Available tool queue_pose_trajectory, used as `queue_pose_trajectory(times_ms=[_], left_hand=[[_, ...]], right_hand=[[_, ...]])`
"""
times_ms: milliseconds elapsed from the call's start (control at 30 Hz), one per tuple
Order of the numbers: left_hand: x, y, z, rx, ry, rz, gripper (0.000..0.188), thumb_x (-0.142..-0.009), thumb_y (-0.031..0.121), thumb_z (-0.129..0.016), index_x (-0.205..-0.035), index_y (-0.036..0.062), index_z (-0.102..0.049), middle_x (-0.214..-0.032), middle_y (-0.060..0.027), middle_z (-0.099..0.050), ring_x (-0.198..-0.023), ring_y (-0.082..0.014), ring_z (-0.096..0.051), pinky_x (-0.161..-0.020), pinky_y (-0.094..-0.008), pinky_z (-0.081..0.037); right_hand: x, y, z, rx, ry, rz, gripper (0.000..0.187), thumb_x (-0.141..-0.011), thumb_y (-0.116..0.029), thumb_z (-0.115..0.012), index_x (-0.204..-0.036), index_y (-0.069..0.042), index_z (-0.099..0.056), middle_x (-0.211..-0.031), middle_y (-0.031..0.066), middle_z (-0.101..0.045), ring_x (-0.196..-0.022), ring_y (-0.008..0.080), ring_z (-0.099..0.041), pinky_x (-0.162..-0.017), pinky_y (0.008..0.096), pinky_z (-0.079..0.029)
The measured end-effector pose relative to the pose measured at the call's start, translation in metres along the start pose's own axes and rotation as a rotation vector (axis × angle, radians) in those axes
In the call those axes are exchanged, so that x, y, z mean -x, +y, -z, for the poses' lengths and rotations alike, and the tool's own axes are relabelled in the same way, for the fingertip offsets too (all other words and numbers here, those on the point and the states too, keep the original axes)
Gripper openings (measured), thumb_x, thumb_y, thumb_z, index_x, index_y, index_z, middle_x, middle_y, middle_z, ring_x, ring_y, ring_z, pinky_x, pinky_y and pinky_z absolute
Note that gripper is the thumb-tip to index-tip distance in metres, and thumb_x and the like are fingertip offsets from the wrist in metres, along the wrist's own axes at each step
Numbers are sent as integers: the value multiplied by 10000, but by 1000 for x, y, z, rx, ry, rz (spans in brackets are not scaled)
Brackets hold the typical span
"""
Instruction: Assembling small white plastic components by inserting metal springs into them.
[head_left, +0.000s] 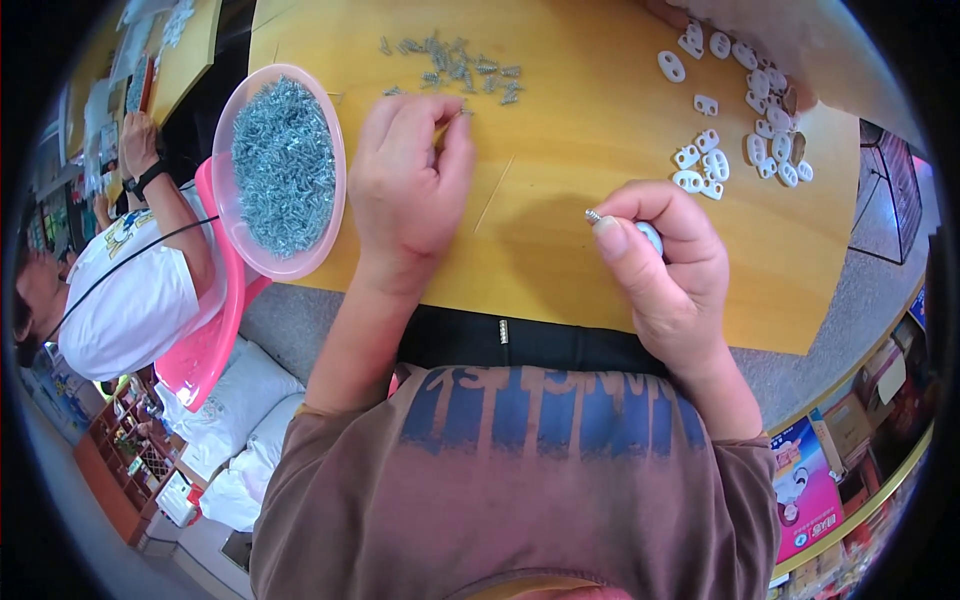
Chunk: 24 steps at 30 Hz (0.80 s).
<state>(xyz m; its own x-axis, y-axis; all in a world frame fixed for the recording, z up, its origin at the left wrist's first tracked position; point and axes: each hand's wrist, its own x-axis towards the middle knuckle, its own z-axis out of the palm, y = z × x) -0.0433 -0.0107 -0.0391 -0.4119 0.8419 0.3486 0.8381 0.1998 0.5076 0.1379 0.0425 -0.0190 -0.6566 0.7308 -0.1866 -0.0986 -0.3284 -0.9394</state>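
Observation:
My left hand [412,185] is over the table just below the loose pile of small metal springs [455,62]. Its thumb and forefinger are pinched on a small spring [463,112], only the tip of which shows. To the right, my right hand [675,265] is closed, its thumb and fingers around a white plastic piece [649,237], mostly hidden. A ribbed metal spring [593,215] sticks out past the thumb tip. Several white oval two-hole plastic pieces [715,164], like cord-lock parts, lie scattered beyond the right hand.
A pink bowl [338,160] heaped with springs stands at the left edge of the wooden table [560,120]. Beside it is a pink chair [232,290]. Another person [140,290] sits at the far left. Filled white sacks [235,410] lie on the floor.

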Motion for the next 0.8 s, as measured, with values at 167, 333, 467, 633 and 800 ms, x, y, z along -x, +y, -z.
queue_pose_trajectory(times_ms=[167,333,467,633,800], left_hand=[[3,5,7,71,-27,80,98,-709,11,-570,-806,4,-571,-736,-88,-528,-557,-144,-481,-471,-231,-390],[12,12,17,311,-10,10,127,-711,-10,-569,-838,0,-573,-775,-62,-517,-560,-88,-434,-488,-196,-365],[17,36,31,697,-146,103,147,-712,-15,-571,-858,5,-573,-814,-53,-511,-592,-77,-424,-512,-182,-355],[17,48,35,718,-378,-61,159,-724,-41,-533,-879,-12,-554,-863,-75,-498,-729,-102,-466,-625,-193,-370],[26,50,31,751,-309,-5,134,-710,-25,-584,-840,3,-570,-799,-62,-511,-640,-100,-461,-541,-192,-372]], right_hand=[[-1,-5,-1,-126,24,-112,121,-804,-119,-529,-851,-14,-493,-643,-26,-448,-539,28,-360,-478,156,-280],[-1,-6,0,-190,7,-167,122,-811,-133,-513,-840,-16,-491,-616,-24,-444,-513,33,-362,-458,160,-274],[0,-6,-1,-198,-18,-167,120,-810,-131,-513,-839,-16,-492,-619,-23,-446,-518,35,-369,-465,160,-282],[4,-6,0,-194,-105,-152,107,-806,-135,-528,-839,-36,-499,-678,-45,-457,-564,21,-379,-505,147,-303],[6,-4,0,-199,-166,-183,116,-799,-159,-550,-834,-54,-514,-685,-54,-453,-572,14,-373,-506,144,-301]])
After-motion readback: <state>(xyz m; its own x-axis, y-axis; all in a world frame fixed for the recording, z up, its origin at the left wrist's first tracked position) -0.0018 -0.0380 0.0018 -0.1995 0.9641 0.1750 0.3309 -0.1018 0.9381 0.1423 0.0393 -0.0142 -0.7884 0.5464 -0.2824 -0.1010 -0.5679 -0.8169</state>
